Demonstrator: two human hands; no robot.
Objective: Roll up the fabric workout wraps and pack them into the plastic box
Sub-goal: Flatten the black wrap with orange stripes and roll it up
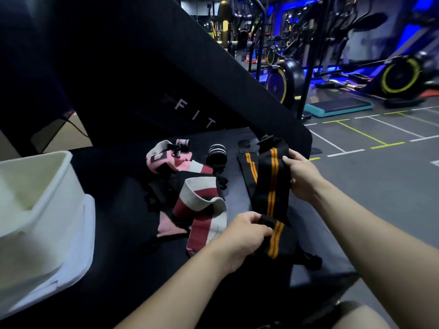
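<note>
Two hands work one black wrap (273, 184) with paired orange stripes, held over the right part of the black table (118, 233). The left hand (247, 236) pinches the wrap's near end, fingers curled over a fold where the stripes bend. The right hand (303, 176) grips the wrap's right edge farther up, thumb on top. A second orange-striped wrap (249, 165) lies flat just left of the held one, touching it. Left of that sits one rolled black-and-white wrap (216, 154), upright. Further left lies a loose heap: one pink wrap (164, 160) and one red-and-white wrap (202, 210), tangled together with black straps; whether more hide in the heap I cannot tell. One white box (52, 186), open-topped, stands well left of the held wrap, at the table's edge, with its lid (88, 233) leaning against its near side.
</note>
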